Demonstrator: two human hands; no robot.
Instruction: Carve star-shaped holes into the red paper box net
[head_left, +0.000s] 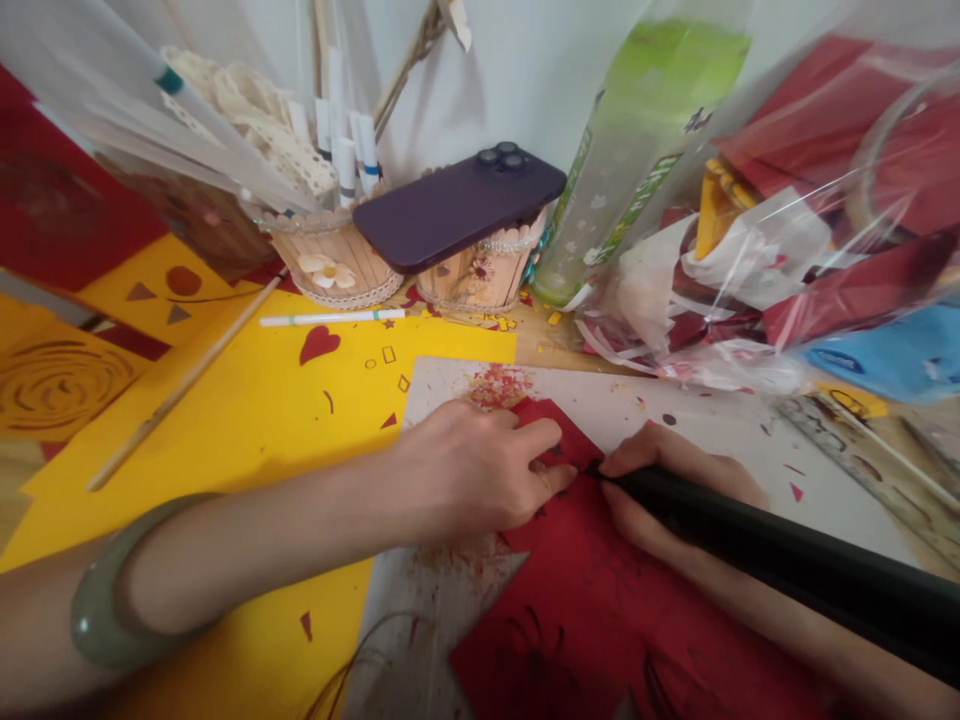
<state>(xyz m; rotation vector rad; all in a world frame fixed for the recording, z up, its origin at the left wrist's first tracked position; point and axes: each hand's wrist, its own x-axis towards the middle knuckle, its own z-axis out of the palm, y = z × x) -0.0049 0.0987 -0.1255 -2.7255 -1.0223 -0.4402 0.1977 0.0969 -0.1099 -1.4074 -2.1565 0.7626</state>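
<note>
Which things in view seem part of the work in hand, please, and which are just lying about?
Apparently in use:
red paper under left hand
black tool in right hand
white sheet beneath

Apparently lying about:
purple phone
green bottle
wooden stick

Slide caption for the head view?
Left hand rests on red paper while the right hand holds a long black tool to it, yellow paper at left.
</note>
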